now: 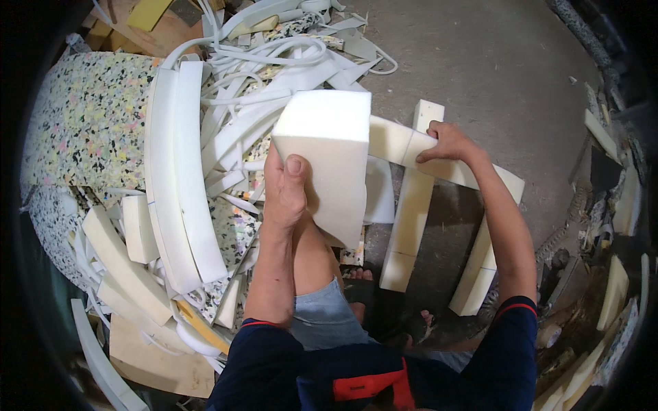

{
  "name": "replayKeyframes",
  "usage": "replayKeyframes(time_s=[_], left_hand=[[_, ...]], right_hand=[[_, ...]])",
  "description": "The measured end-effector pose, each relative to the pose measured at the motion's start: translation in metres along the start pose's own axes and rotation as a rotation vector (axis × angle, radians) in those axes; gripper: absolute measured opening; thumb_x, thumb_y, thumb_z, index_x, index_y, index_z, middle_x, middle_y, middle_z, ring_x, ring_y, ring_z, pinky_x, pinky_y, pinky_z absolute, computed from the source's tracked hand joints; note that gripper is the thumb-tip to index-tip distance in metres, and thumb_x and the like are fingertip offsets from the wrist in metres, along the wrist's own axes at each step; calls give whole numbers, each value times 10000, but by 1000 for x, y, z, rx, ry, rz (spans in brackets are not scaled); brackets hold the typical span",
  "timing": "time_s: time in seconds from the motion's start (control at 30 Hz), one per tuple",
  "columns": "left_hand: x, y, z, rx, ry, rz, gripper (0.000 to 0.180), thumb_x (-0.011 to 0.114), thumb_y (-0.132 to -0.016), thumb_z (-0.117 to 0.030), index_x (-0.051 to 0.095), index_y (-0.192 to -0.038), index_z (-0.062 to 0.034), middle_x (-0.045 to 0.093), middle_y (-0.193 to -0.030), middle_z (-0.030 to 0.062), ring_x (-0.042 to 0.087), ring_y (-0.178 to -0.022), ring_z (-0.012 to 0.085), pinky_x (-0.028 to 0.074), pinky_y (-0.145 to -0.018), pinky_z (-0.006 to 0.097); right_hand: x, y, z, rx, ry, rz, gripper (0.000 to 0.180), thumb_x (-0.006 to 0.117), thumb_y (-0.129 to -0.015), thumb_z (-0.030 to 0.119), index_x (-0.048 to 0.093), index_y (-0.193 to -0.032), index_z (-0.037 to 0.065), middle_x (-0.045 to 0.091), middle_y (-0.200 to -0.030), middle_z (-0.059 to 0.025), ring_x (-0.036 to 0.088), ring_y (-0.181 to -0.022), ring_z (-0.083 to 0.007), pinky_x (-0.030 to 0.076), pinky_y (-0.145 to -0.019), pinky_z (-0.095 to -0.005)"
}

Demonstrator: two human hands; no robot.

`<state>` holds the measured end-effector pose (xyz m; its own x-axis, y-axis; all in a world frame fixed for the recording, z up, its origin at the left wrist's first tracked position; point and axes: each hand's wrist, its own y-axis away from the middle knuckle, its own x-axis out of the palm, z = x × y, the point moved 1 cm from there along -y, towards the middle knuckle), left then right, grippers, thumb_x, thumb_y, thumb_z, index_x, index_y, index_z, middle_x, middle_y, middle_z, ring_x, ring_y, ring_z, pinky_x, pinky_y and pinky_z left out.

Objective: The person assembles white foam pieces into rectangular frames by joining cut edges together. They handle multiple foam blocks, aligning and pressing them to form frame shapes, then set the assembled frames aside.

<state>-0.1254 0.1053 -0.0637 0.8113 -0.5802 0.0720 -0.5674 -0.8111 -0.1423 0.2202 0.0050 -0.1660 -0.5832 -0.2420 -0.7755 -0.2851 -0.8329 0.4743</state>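
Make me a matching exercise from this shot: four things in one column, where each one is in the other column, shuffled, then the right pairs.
Things:
1. thick white foam block
2. long white foam strip
3. speckled rebonded foam sheet
4. tangle of thin white foam offcuts

Places:
A. spread out at the far left
B. gripped in the left hand, raised over the knee
C. piled at the top, beyond the block
D. pressed under the right hand, lying across two other strips

Pairs: 1-B, 2-D, 3-A, 4-C
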Motion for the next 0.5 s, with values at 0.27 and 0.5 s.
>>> replayKeyframes(time_s=[0.27,0.5], left_hand=[[27,-9,-20,304,-157,126,1238,633,-721,-877,346,-1562,-16,566,-1382,202,558,-1274,291,425,-1083,401],[38,-8,-78,564,-265,276,1068,708,-768,-750,424,-1541,-69,599,-1375,214,604,-1243,323,456,-1061,405]], right_hand=[[-107,165,23,-135,16,-498,1016,903,-594,445,509,-1490,172,576,-1444,-153,598,-1221,-329,455,-1064,-410],[-142,342,64,-245,64,-728,1051,886,-641,381,425,-1557,152,577,-1442,-174,555,-1319,-342,403,-1118,-417]])
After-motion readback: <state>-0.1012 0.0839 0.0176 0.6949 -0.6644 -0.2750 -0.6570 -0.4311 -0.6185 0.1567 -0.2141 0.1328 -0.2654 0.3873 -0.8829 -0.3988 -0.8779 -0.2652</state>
